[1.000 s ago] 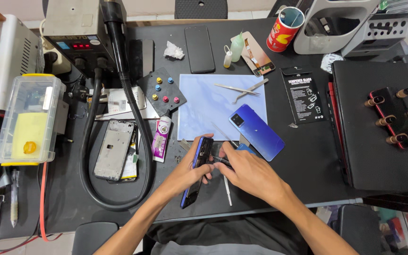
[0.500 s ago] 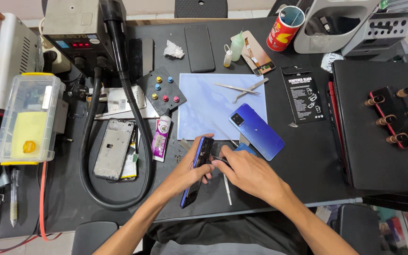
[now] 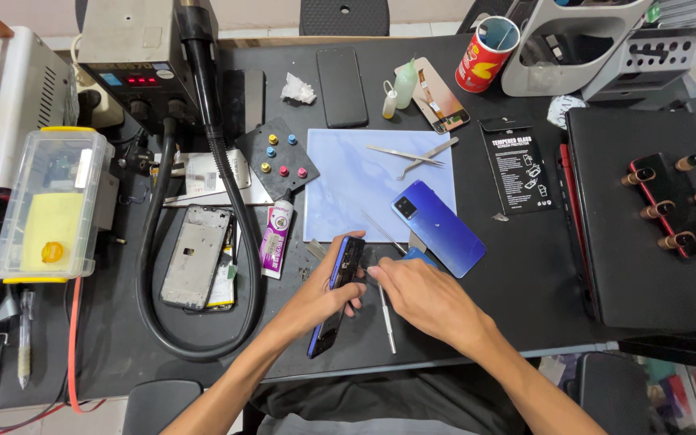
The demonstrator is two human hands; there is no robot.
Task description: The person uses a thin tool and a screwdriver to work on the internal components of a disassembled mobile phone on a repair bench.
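The left hand grasps one opened dark phone with a blue rim on the black table; right hand fingers pinch at its top. At two o'clock lies one glossy blue back cover; two metal tweezers at twelve.

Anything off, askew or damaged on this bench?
Nothing spilled. The phone in the left hand stands on edge with its back off; the blue back cover lies apart by the mat. A stripped phone frame lies inside the hose loop. Crumpled tissue sits loose up top.

black worktable under even light, pale floor beyond, dark stool opposite
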